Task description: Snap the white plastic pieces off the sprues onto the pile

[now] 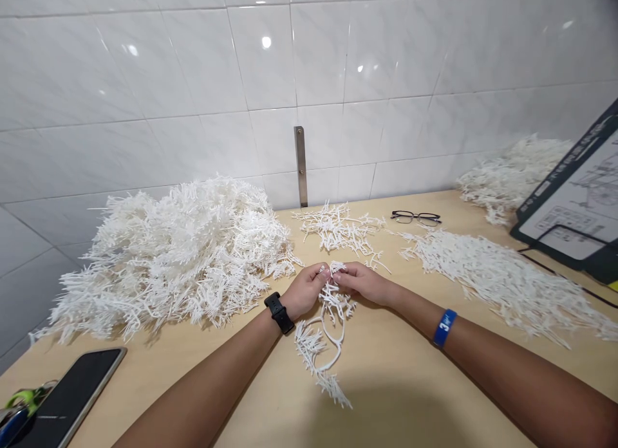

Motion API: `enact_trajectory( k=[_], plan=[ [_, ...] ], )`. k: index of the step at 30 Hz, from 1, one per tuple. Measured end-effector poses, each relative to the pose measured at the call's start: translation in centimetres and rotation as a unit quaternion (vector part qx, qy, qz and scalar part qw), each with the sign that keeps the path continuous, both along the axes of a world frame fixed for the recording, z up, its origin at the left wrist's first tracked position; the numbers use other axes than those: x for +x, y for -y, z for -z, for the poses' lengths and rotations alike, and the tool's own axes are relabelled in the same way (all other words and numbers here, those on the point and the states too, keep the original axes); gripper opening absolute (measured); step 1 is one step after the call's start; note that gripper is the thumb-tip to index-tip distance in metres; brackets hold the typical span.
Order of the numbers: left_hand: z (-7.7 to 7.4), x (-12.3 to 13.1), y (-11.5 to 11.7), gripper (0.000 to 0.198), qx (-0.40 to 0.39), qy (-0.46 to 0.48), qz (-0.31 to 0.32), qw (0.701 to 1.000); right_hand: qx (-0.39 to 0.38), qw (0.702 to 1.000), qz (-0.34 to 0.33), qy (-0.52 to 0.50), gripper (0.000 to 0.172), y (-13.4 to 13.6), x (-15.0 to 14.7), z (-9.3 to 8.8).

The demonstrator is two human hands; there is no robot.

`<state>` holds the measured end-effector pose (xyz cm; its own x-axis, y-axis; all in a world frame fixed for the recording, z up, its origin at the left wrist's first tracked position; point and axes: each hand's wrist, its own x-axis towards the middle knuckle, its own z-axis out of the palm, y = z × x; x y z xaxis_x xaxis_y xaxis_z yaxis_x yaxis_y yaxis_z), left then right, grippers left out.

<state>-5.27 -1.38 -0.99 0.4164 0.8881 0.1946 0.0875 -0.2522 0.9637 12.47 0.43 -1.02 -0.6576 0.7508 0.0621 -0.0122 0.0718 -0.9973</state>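
Both hands meet near the middle of the table, pinching one white branching plastic piece between thumbs and fingers. My left hand (306, 287), with a black watch at its wrist, closes on the piece's upper part. My right hand (364, 282) grips the same part from the right. From between them the white branched plastic piece (333, 364) hangs down in thin loops with bristly ends. Exactly where the fingertips press is partly hidden. Just beyond the hands lies a small heap of loose white sprigs (338, 229).
A large pile of white bristly pieces (178, 255) rises at left. Flatter white sprigs (497, 280) spread at right, near eyeglasses (416, 217). Another white pile (512, 174) sits behind a dark-framed printed board (579, 203). A phone (72, 396) and keys (29, 400) lie front left.
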Motion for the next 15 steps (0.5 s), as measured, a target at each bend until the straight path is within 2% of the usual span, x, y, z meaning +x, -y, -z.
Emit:
enact_trajectory(
  k=[4,8,10,15],
  plan=[
    [0.13,-0.01,0.05,0.044,-0.061,0.073,0.03,0.995,-0.057,0.997,-0.013,-0.058,0.043,-0.01,0.07,0.31],
    [0.02,0.12,0.11,0.047,-0.134,0.148,0.022,0.98,-0.111,0.987,-0.014,-0.114,0.04,-0.22,0.54,0.26],
    [-0.02,0.28,0.11,0.047,-0.14,0.139,0.0,0.98,-0.127,0.985,0.004,-0.12,0.035,-0.27,0.67,0.08],
    [0.04,0.7,0.1,0.043,-0.092,0.053,-0.074,0.992,-0.15,0.983,0.046,-0.092,0.022,-0.21,0.44,-0.46]
  ],
)
